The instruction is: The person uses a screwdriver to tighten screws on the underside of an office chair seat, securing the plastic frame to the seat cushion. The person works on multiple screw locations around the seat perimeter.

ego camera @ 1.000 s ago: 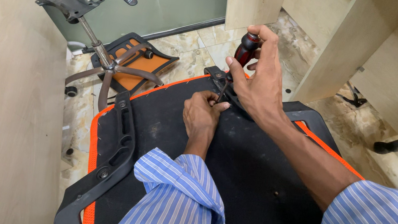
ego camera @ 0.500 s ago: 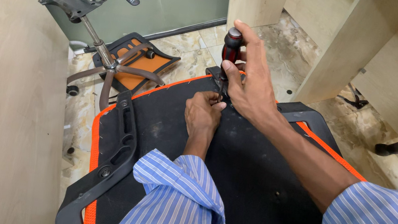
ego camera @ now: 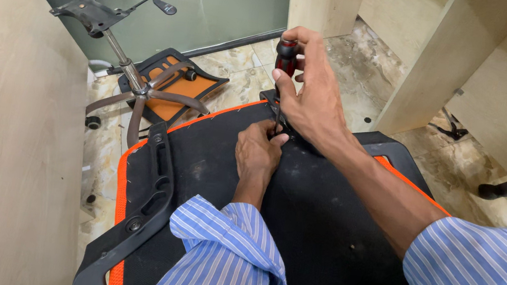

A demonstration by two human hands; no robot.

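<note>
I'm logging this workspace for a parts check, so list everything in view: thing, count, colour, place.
Chair seat: one, black underside with orange edge, upturned in front of the person.
Armrest: one, black, on the seat's left edge.
Screwdriver: one, red and black handle, upright at the seat's far edge.
Chair base: one, dark with chrome column, tipped on the floor, far left.
Panel: one, orange and black, under that base.
Wooden panels: pale, left and right.
Left hand: at the screwdriver tip.
Right hand: grips the handle.
</note>
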